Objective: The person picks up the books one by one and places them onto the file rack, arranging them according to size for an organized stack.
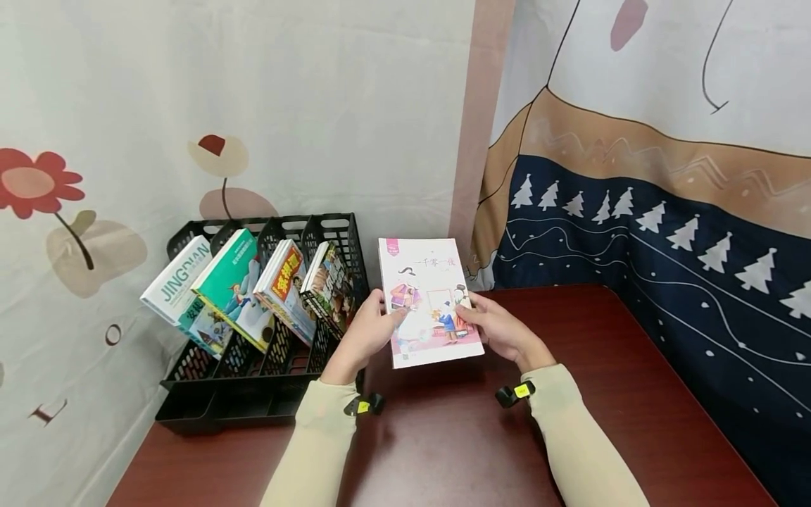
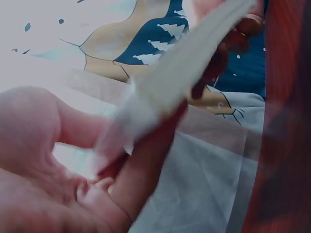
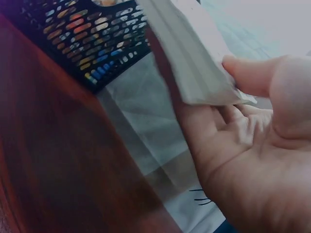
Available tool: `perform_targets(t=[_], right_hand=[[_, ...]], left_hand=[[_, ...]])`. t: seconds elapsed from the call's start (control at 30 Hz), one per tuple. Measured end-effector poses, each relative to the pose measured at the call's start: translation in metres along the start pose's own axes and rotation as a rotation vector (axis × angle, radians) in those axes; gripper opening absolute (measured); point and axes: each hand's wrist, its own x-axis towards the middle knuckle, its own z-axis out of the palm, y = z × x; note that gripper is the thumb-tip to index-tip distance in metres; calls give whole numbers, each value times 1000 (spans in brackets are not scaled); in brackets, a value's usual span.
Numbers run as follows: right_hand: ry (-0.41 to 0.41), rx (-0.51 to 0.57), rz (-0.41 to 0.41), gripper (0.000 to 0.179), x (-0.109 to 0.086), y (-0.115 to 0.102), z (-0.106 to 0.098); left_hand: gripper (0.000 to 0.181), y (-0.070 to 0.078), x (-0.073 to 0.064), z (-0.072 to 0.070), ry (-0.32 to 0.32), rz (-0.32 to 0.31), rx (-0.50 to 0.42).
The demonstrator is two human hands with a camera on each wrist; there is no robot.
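A white and pink book [image 1: 431,282] with cartoon figures on its cover is held up over the table between both hands. My left hand [image 1: 370,327] grips its left edge, thumb on the cover and fingers behind. At the right edge, my right hand [image 1: 503,327] pinches it the same way. In the left wrist view the book [image 2: 170,73] shows edge-on between thumb and fingers. The right wrist view shows its page edges [image 3: 194,63] above the fingers of my right hand [image 3: 243,141].
A black slotted book rack [image 1: 266,394] stands at the left, with several books leaning in its compartments, among them a green book [image 1: 231,282]. Beneath is a dark red table [image 1: 456,443]. Printed cloth [image 1: 355,105] hangs behind and along the right side.
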Motion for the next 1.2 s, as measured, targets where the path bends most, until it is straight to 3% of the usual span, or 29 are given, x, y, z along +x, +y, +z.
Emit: perform_targets(t=[0.2,0.27,0.43,0.57,0.73,0.83,1.07,1.2], right_hand=[[37,17,-7,58,-4,-2,-7],[38,10,-1,59,-4,-2,-9],[-12,-5,-9,60,-4,0,-9],[-40,-4,-31,59,-5,-1,-6],[-27,-39,-62,58,-5,-3,-4],[6,-86,-69,59,-3,-4,0],[50,-265,-48,55,4,-1,13],[38,-322,-14,51,4,4,15]], left_hand=[[39,1,2,-1,-103,-2,-111],[41,0,2,-4,-99,17,-132],[52,-3,4,-10,-17,62,-123],[59,-2,4,-12,-21,96,-98],[53,-1,4,-11,-19,126,-65],[49,0,5,-9,35,155,-48],[42,2,0,-8,243,217,42],[39,0,-3,-13,294,225,75]])
